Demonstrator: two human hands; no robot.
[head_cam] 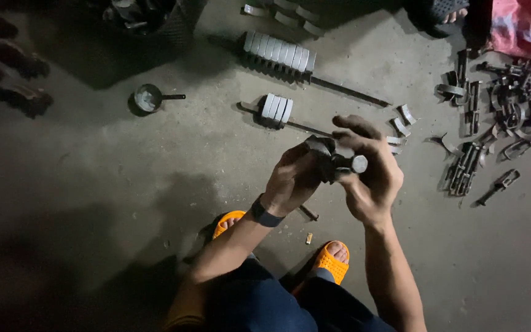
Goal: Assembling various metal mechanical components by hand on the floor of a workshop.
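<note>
Both hands were up in front of the person, working on a small dark metal part (333, 161) held above the concrete floor (124, 184). The left hand (293, 178) was wrapped around the chunky dark end, and the right hand (370, 175) pinched the other end, where a dull grey hex head stuck out between the fingers (354, 129). The floor looked rough and stained, pretty grimy. Just past the hands lay a thin rod with a few pale flat plates stacked on it (278, 110), and behind that a longer rod with a bigger stack of the same plates (281, 55). A few loose curved metal pieces (401, 126) sat beside the right hand, and a tangled pile of dark brackets and clamps (505, 117) lay well off to the right. A small round metal pan with a handle (150, 97) sat off to the left. Orange sandals (333, 261) showed below.
</note>
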